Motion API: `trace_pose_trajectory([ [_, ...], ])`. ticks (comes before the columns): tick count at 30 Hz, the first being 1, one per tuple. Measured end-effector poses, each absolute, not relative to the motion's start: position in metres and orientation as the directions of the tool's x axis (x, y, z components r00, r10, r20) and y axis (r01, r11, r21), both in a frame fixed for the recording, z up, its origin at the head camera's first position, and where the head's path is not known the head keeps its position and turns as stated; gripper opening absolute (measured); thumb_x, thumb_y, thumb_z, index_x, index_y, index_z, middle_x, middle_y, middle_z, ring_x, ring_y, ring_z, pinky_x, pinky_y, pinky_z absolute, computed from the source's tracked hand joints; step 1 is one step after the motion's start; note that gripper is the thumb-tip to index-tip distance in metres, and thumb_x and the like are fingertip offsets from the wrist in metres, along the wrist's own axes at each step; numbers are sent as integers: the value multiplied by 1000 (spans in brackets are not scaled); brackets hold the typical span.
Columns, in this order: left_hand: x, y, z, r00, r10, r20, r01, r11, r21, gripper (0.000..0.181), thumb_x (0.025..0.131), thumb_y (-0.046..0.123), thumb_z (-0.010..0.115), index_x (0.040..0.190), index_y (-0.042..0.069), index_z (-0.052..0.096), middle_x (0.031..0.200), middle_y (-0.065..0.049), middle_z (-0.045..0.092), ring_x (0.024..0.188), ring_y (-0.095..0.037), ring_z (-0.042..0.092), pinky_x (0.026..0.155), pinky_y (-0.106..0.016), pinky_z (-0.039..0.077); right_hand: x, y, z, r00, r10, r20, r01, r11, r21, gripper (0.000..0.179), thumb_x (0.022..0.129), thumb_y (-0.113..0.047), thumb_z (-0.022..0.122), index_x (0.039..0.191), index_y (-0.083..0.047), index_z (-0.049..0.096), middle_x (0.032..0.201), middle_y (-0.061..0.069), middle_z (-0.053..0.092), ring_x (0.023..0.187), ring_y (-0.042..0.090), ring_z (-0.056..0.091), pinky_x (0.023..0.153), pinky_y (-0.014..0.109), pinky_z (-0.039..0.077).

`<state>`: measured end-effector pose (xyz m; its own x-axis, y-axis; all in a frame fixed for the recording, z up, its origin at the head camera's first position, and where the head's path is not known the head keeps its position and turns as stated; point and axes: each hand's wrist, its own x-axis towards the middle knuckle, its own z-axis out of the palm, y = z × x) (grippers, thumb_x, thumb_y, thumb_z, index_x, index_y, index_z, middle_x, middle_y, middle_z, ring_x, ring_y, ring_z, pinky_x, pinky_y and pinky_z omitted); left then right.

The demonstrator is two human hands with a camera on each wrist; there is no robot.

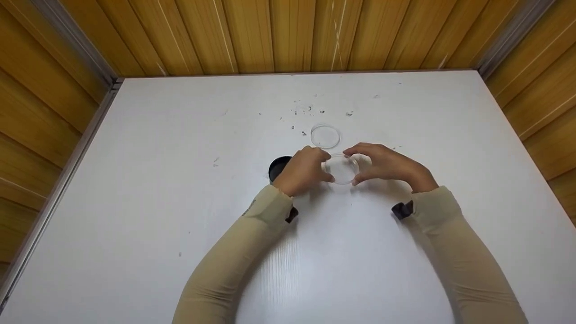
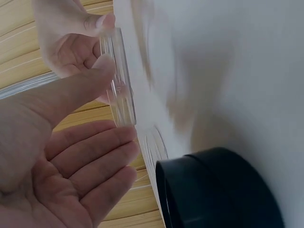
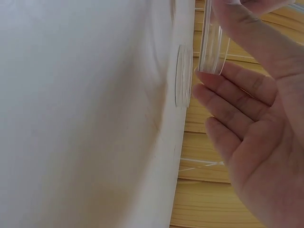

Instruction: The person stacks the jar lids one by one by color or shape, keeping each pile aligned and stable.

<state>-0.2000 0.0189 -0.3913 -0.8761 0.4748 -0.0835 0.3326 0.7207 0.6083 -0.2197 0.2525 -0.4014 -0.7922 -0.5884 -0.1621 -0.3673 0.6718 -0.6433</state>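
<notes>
A broad white table point(image 1: 135, 180) spreads beneath a person's left hand point(image 1: 306, 168) and right hand point(image 1: 387, 164), with a black round container point(image 1: 279, 167) just beside the left one, partly hidden, its contents too dark to tell. Between the hands, just above the tabletop, a clear shallow dish point(image 1: 342, 169) is pinched by thumb and fingers at opposite edges; it looks light, stiff, slick and easily cracked, so the rim seems the place to hold, and nothing shows inside. Just beyond, a similar clear disc point(image 1: 325, 136) lies flat, also showing no contents.
</notes>
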Motion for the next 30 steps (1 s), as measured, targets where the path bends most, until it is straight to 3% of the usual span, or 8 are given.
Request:
trace_pose_trajectory([
  [21,-205,4,-402,-856,505,-114,388,771,505,50,75,25,82,120,8,68,116,-5,70,108,-22,60,96,-34,46,-224,234,-411,-770,-623,-138,-411,651,-638,73,70,-27,86,131,-4,54,133,9,57,126,27,49,108,46,37],
  [30,-208,6,-404,-840,527,-128,425,786,449,49,74,26,82,117,7,69,107,-5,71,98,-21,60,86,-34,48,-223,231,-412,-769,-621,-153,-407,659,-632,72,71,-25,85,132,-4,53,131,8,58,122,25,51,108,44,37],
])
